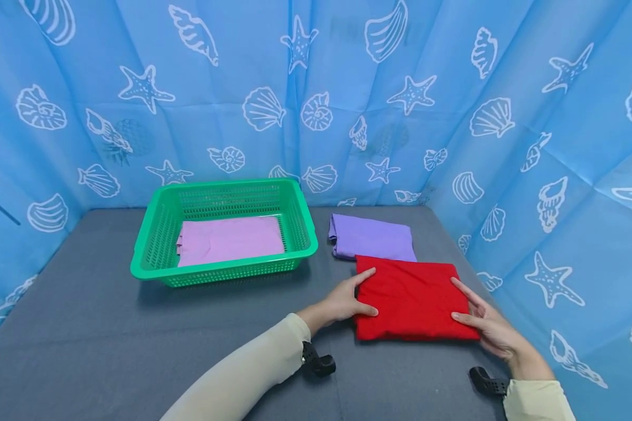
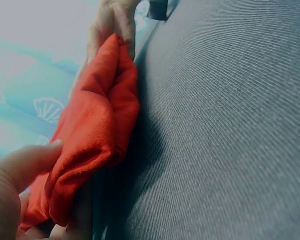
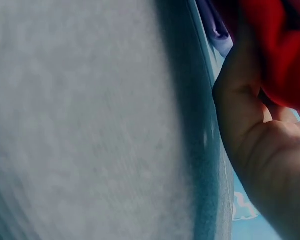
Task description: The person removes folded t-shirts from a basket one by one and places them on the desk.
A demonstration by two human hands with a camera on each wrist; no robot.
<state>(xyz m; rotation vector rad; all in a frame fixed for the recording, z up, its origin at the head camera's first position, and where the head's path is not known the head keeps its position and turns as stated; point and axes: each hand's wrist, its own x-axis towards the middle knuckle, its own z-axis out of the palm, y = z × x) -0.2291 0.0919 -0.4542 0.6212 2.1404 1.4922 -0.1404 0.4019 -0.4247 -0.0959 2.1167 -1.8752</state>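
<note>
Blue curtains [image 1: 263, 64] printed with white starfish and seashells hang behind and to the right of a gray cloth-covered surface [image 1: 84, 327], where a person in pale sleeves [image 1: 247, 368] handles a folded red cloth [image 1: 413, 301] at the right of the scene. The left hand [image 1: 342, 299] grasps the cloth's left edge, thumb on top and fingers tucked beneath, while the right hand [image 1: 492, 327] grips the opposite edge on the right. Seen from the left wrist, folded layers show along the near side of the cloth, with a dark shadow on the surface just beside it. Just beyond the red cloth lies a folded purple cloth [image 1: 374, 237], its near edge partly hidden from the head camera. Farther left, well apart from both hands, sits a green plastic basket [image 1: 232, 273] with perforated walls; inside, a folded pink cloth [image 1: 232, 240] lies flat on the bottom. Each wrist carries a black device, one at the left cuff [image 1: 320, 363] and another at the right [image 1: 487, 383].
</note>
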